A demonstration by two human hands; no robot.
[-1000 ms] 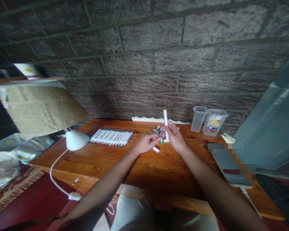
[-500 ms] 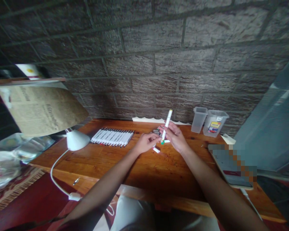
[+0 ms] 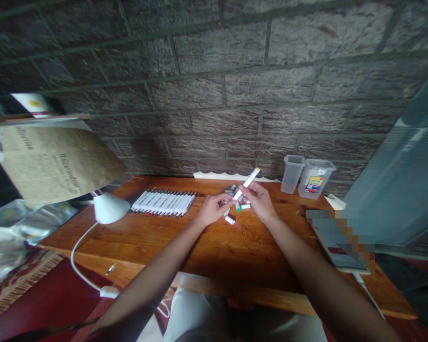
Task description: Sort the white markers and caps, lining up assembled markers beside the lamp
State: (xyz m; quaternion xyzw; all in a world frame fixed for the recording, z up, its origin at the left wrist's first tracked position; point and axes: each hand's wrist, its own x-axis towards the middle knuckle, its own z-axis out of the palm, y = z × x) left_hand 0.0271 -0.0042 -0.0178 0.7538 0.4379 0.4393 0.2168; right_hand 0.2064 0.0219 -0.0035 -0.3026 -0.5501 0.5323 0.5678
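Note:
A white marker (image 3: 250, 178) with a yellow tip slants up to the right between my hands, over the table. My right hand (image 3: 260, 203) is closed on its middle, thumb along the near side. The fingers of my left hand (image 3: 214, 209) pinch at its lower end. Below and behind the hands lie several loose caps or short marker pieces, among them a green-ended one (image 3: 238, 207) and a white one with a pinkish end (image 3: 229, 220). My fingers partly cover this small pile.
A row of white markers (image 3: 164, 203) lies flat to the left, beside a lamp (image 3: 110, 209) with a paper shade. Two clear plastic containers (image 3: 293, 175) stand by the brick wall. On the right is a tablet-like device (image 3: 338, 251) with a cable.
The marker has tilted further right, and its lower end now meets my left fingers. More of the loose pieces beneath it show. The view has shifted slightly.

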